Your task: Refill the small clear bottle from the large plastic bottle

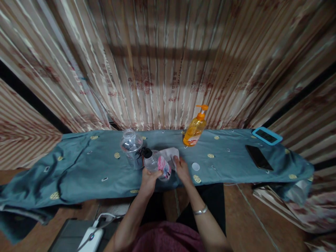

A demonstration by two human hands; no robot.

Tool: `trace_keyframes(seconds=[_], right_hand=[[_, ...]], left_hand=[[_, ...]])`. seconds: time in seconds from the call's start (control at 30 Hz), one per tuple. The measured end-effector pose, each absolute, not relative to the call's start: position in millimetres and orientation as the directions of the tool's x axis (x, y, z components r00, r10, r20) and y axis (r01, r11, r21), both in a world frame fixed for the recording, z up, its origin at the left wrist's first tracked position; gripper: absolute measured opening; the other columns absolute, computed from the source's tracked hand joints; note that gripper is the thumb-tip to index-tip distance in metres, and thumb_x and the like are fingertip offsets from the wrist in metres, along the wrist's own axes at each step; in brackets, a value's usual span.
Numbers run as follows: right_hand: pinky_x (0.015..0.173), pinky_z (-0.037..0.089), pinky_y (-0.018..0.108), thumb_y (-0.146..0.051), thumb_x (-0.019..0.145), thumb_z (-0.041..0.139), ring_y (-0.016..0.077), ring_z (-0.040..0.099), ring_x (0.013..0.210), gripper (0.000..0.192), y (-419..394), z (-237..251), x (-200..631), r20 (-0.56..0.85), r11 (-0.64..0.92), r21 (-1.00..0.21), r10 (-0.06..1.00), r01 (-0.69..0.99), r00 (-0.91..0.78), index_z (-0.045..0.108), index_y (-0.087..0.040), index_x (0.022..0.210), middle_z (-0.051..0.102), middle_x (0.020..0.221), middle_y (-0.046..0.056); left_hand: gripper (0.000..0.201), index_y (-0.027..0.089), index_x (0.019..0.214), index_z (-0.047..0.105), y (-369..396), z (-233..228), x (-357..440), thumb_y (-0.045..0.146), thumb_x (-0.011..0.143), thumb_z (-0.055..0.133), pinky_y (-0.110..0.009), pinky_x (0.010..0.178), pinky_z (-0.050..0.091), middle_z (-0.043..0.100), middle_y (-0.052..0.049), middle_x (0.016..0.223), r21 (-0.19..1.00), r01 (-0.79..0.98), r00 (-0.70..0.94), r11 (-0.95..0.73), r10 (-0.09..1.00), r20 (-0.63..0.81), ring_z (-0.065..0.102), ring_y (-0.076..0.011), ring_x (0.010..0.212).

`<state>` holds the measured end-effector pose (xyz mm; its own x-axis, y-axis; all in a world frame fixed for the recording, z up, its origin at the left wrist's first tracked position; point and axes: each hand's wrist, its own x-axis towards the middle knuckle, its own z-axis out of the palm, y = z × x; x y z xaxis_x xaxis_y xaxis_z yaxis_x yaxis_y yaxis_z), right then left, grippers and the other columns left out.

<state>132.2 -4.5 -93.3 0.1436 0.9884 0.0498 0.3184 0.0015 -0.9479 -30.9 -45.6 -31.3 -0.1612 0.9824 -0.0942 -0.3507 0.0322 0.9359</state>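
Observation:
My left hand is closed around a clear bottle with a black cap and a pink label. The bottle is tilted, its cap toward the upper left. My right hand pinches a white cloth or tissue just right of the bottle; part of it passes behind the bottle. Close to the black cap, on the left, stands a large clear plastic jar without a lid and with dark markings. A round white lid lies flat to the right of my right hand.
An orange pump bottle stands toward the back of the cloth-covered table. At the right are a black phone and a blue-framed digital clock. A curtain hangs behind. A white power bank with cables lies below, left.

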Motion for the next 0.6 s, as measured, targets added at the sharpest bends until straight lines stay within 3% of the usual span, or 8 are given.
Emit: trace_keyframes(seconds=[0.07,0.13,0.2,0.3,0.4,0.5,0.6], right_hand=[[0.111,0.042,0.056,-0.051,0.098,0.06,0.0273,0.058,0.126,0.042,-7,-88,134,0.103,0.046,-0.927,0.985,0.372,0.135,0.064,-0.018,0.123,0.063,0.13,0.011],[0.121,0.028,0.063,-0.046,0.094,0.066,0.0334,0.039,0.146,0.054,-15,-79,137,0.161,0.109,-0.91,0.982,0.4,0.099,0.055,-0.019,0.139,0.048,0.152,0.014],[0.123,0.025,0.062,-0.042,0.089,0.072,0.0342,0.033,0.151,0.071,-28,-68,143,0.189,0.168,-0.905,0.982,0.391,0.014,0.044,-0.019,0.15,0.04,0.161,0.015],[0.122,0.035,0.052,-0.038,0.076,0.081,0.0298,0.042,0.148,0.098,-47,-51,147,0.174,0.199,-0.912,0.98,0.359,-0.102,0.031,-0.021,0.158,0.041,0.161,0.015],[0.119,0.04,0.05,-0.042,0.073,0.082,0.0297,0.047,0.144,0.106,-53,-41,147,0.165,0.162,-0.908,0.986,0.387,-0.027,0.024,-0.02,0.159,0.043,0.159,0.017],[0.103,0.053,0.05,-0.044,0.078,0.078,0.0292,0.065,0.119,0.095,-44,-42,152,0.184,0.115,-0.894,0.976,0.432,0.12,0.029,-0.018,0.155,0.06,0.14,0.017],[0.086,0.058,0.043,-0.042,0.084,0.075,0.0223,0.069,0.094,0.071,-28,-50,167,0.201,0.062,-0.868,0.951,0.492,0.236,0.044,-0.018,0.144,0.068,0.115,0.009]], left_hand=[[0.048,0.019,0.094,0.072,-46,-25,-34,0.023,0.048,0.081,-0.039,0.084,0.06,0.078,-0.003,0.088,0.949,-0.316,-0.164,0.0,0.985,-0.055,0.073,-0.0242,0.083],[0.043,0.019,0.091,0.073,-44,-18,-36,0.022,0.048,0.08,-0.038,0.081,0.06,0.077,-0.002,0.084,0.959,-0.284,-0.135,-0.017,0.991,-0.022,0.072,-0.0232,0.079],[0.037,0.019,0.085,0.073,-38,-11,-34,0.021,0.049,0.079,-0.037,0.077,0.06,0.076,-0.003,0.08,0.969,-0.247,-0.08,-0.019,0.997,-0.001,0.07,-0.0229,0.075],[0.036,0.019,0.086,0.072,-27,-4,-22,0.018,0.05,0.077,-0.037,0.076,0.059,0.076,-0.004,0.081,0.983,-0.184,-0.005,-0.025,1.0,0.024,0.069,-0.0235,0.075],[0.036,0.019,0.087,0.071,-14,1,3,0.013,0.052,0.073,-0.034,0.072,0.057,0.074,-0.003,0.081,0.99,-0.138,0.08,-0.036,0.996,0.048,0.068,-0.0228,0.074],[0.039,0.018,0.087,0.07,0,2,32,0.007,0.05,0.07,-0.034,0.073,0.058,0.075,-0.002,0.083,0.991,-0.129,0.172,-0.047,0.983,0.069,0.07,-0.0237,0.078],[0.047,0.019,0.093,0.071,19,-1,61,0.002,0.05,0.07,-0.036,0.082,0.059,0.077,-0.001,0.089,0.993,-0.093,0.215,-0.073,0.972,0.091,0.072,-0.0255,0.087]])
